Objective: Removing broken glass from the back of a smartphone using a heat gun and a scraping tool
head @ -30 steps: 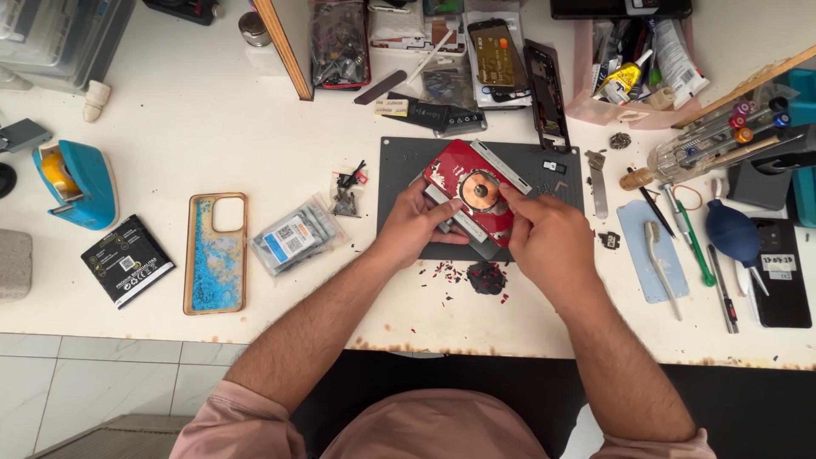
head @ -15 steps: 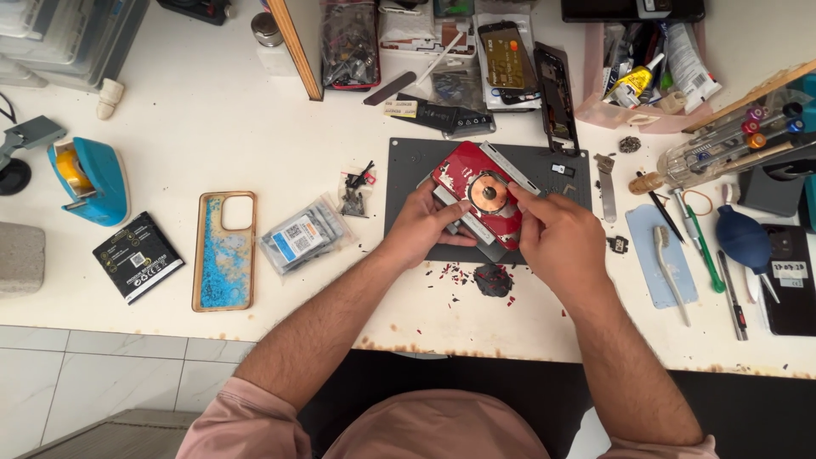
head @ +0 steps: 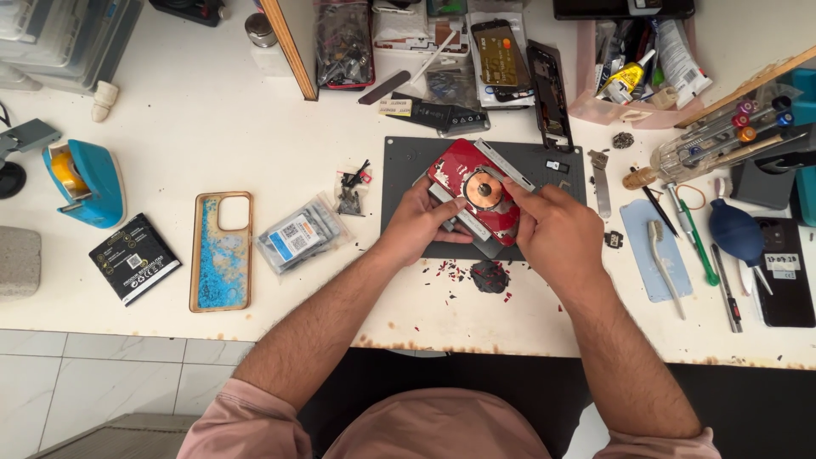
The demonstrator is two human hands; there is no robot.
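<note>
A red phone (head: 476,191) with its back opened, a round copper coil showing at its middle, is laid on a dark grey mat (head: 399,166) on the white table (head: 170,127). Its near-left edge is gripped by the fingers of the left hand (head: 421,223), while its right side is pressed by the curled fingers of the right hand (head: 557,228). Red chips and a dark lump (head: 489,276) are scattered just in front of the mat. Left of the mat, a small bag (head: 297,238), a blue patterned phone case (head: 221,251) and a blue tape dispenser (head: 85,183) are seen; right of it, a toothbrush (head: 667,263) is laid on a pale pad.
</note>
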